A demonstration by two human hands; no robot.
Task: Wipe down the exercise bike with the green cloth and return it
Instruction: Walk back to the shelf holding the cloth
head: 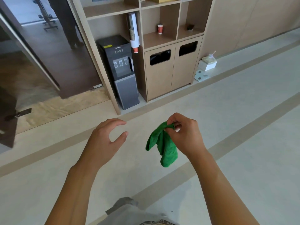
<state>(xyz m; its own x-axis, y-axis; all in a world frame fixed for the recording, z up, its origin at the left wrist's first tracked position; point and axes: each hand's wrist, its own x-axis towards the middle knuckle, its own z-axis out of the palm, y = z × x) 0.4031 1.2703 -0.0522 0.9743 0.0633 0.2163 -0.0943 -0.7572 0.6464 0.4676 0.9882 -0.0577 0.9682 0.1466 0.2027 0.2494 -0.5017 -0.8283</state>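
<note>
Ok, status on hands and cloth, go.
Right hand pinching crumpled green cloth at its top, cloth hanging free. Left hand open, empty. Exercise bike not in view. Nothing between the hands.

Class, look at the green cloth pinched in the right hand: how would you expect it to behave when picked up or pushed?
Probably floppy: the green cloth hangs in limp folds below the right hand. Likely light, since a fingertip pinch at its top carries it. Pushed, it would probably bunch up rather than slide or roll.

Dispenser (121,70): left of bin cabinet (172,69)
Cup (160,29): on shelf above cabinet
Box (207,63): floor, right of cabinet
</note>
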